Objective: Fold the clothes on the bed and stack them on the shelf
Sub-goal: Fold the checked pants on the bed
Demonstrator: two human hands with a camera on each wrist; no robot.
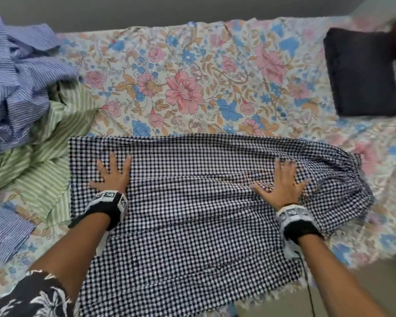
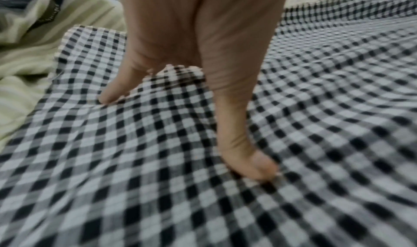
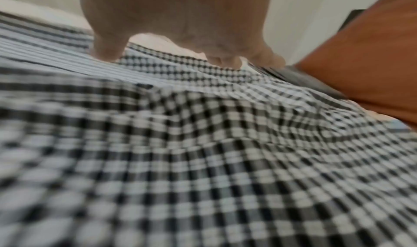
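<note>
The check cloth (image 1: pixel 192 202) lies spread across the lower middle of the head view, on the bed (image 1: pixel 192 76), its near edge hanging toward the bottom of the frame and its right end bunched and gathered. It looks thin, light and limp, so it should crease where pressed but slide and ripple easily; corners or the straight left edge seem the best places to take hold for a fold. The left hand (image 1: pixel 112 172) lies flat on it at centre left, fingers spread, gripping nothing; the right hand (image 1: pixel 281 184) presses likewise at centre right, fingers straight, beside a ridge of wrinkles. At the left of the frame lie one green striped garment (image 1: pixel 39 161) and one blue striped shirt (image 1: pixel 16 88), both unfolded. One dark cushion (image 1: pixel 361 72) sits at upper right. No shelf is in view.
</note>
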